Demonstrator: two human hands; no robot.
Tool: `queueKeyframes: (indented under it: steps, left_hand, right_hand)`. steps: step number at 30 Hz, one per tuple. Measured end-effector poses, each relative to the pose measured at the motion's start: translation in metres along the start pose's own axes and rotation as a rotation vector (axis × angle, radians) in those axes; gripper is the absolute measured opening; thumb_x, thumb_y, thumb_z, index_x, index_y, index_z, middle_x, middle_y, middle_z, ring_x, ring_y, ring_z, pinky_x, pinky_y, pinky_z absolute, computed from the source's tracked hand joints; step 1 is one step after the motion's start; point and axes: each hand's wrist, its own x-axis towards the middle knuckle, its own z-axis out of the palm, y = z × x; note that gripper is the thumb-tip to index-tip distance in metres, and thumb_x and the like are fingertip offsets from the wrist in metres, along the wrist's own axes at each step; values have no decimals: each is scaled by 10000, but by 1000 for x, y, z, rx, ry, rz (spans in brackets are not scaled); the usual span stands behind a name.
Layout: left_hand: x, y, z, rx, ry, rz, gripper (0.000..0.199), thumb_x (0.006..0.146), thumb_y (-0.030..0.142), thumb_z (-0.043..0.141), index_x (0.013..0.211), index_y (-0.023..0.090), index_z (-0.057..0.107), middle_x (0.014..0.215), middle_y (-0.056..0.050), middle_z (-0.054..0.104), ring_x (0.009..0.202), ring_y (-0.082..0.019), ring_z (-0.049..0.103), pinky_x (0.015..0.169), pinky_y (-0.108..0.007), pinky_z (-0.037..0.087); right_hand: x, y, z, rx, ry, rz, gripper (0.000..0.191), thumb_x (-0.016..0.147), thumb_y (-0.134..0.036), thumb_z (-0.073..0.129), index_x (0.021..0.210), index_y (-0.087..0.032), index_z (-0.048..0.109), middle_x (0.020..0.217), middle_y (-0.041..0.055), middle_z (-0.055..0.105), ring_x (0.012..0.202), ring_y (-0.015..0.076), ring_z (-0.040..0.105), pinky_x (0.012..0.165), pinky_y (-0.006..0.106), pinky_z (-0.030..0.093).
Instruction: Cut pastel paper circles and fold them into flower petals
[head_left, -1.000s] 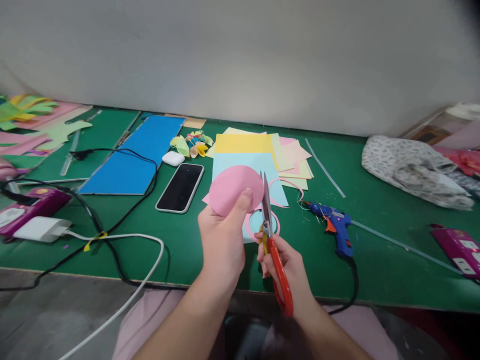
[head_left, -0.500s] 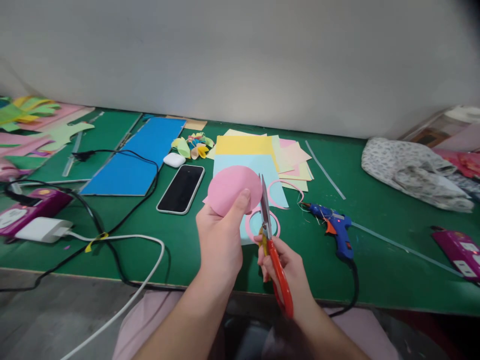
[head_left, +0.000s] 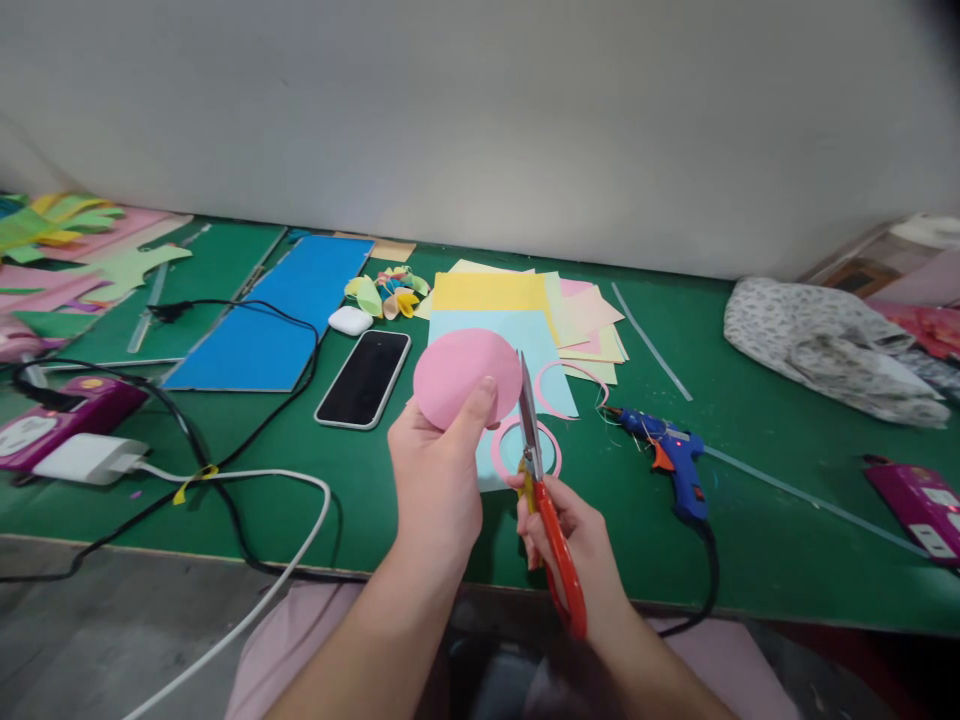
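Observation:
Between thumb and fingers, my left hand (head_left: 442,470) pinches a pink paper circle (head_left: 457,375), its face toward me and the thumb on its lower right. My right hand (head_left: 574,540) is closed round the red handles of a pair of scissors (head_left: 531,425). Their blades point up and stand just beside the circle's right edge, looking nearly closed. Under both hands lies a light blue paper sheet (head_left: 480,325). A pink paper ring (head_left: 550,438) rests on it behind the scissors, and a thinner pink ring (head_left: 577,410) lies to the right.
A blue glue gun (head_left: 679,460) with a stick in it lies at right on the green table (head_left: 787,420). At left are a phone (head_left: 364,380), a white earbud case (head_left: 350,320), a blue board (head_left: 262,330), folded paper pieces (head_left: 390,293) and cables around a purple power strip (head_left: 97,405).
My left hand and the pink circle have shifted very slightly left, away from the scissor blades. My right hand and the scissors stay almost where they were.

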Motion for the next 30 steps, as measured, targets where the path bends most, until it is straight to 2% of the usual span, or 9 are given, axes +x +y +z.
queueKeyframes:
  steps: [18, 30]
  left_hand:
    - [3, -1, -2, 8, 12, 10, 136, 673, 234, 797, 713, 166, 687, 629, 14, 622, 614, -99, 584, 551, -185, 478]
    - [5, 3, -1, 1, 25, 8, 136, 663, 218, 791, 721, 159, 684, 651, 7, 632, 614, -100, 582, 543, -184, 485]
  right_hand:
    - [-1, -2, 1, 16, 9, 16, 469, 631, -513, 773, 893, -149, 636, 559, -52, 501, 430, 60, 366, 398, 203, 294]
    - [0, -2, 2, 5, 5, 9, 414, 663, -492, 759, 857, -153, 624, 537, -62, 487, 422, 56, 352, 392, 199, 292]
